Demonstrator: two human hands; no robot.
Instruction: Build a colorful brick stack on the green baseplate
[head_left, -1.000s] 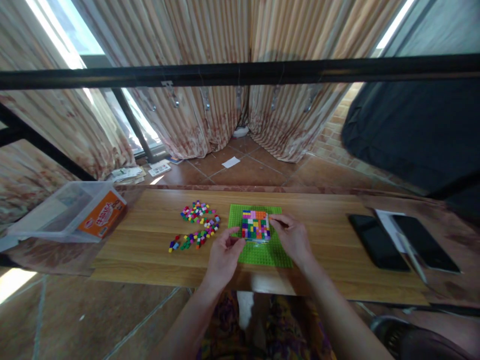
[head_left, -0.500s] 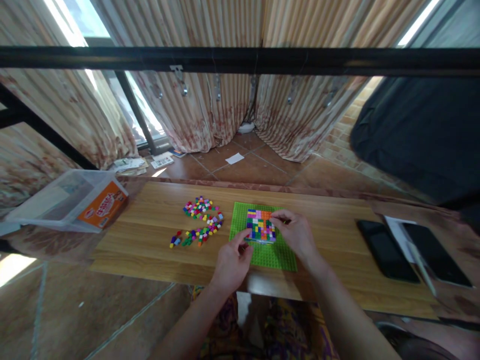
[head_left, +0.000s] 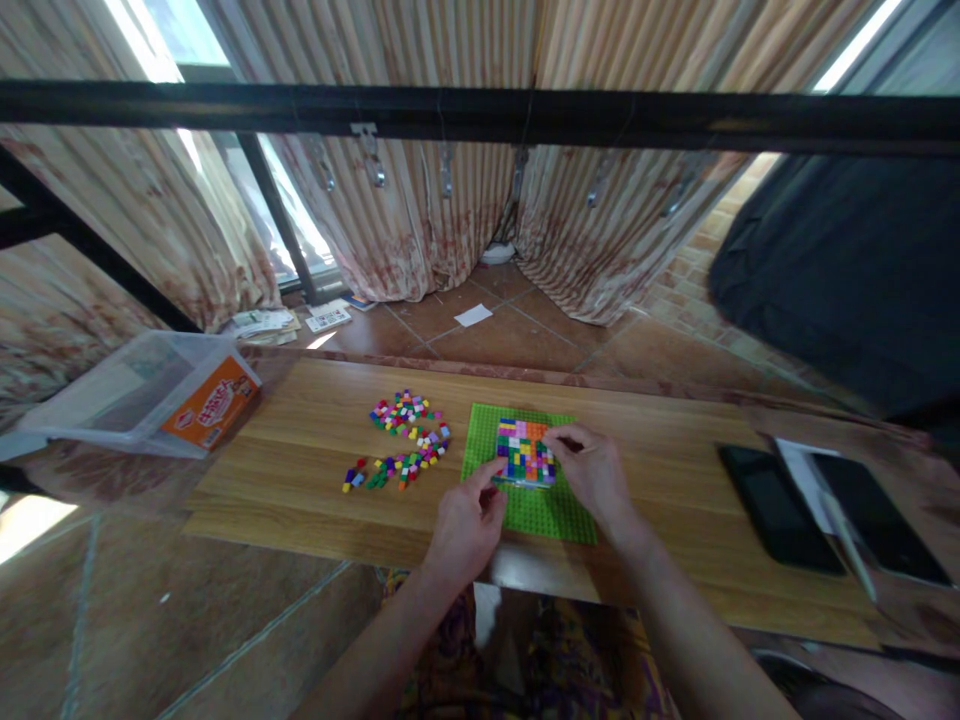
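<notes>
A square block of many small coloured toy bricks (head_left: 526,449) sits on a green studded baseplate (head_left: 550,520). My left hand (head_left: 466,515) is at the block's left side. Its index finger reaches to the block's edge, and the thumb stands apart from it. On the opposite side, the fingertips of my right hand (head_left: 595,468) are pinched together at the block's upper right edge. Whatever may be between them is too small to make out. Left of the baseplate, loose bricks (head_left: 409,465) in mixed colours lie in a curved heap.
A clear plastic box (head_left: 142,400) with an orange label stands beyond the left end of the wooden tabletop (head_left: 300,440). At the right lie a black phone-like slab (head_left: 780,510), a white paper, a pen and a second dark slab (head_left: 881,515). A black bar (head_left: 480,115) crosses above.
The whole view has shifted slightly. Both hands stay at the same places on the brick block, with hardly any visible movement.
</notes>
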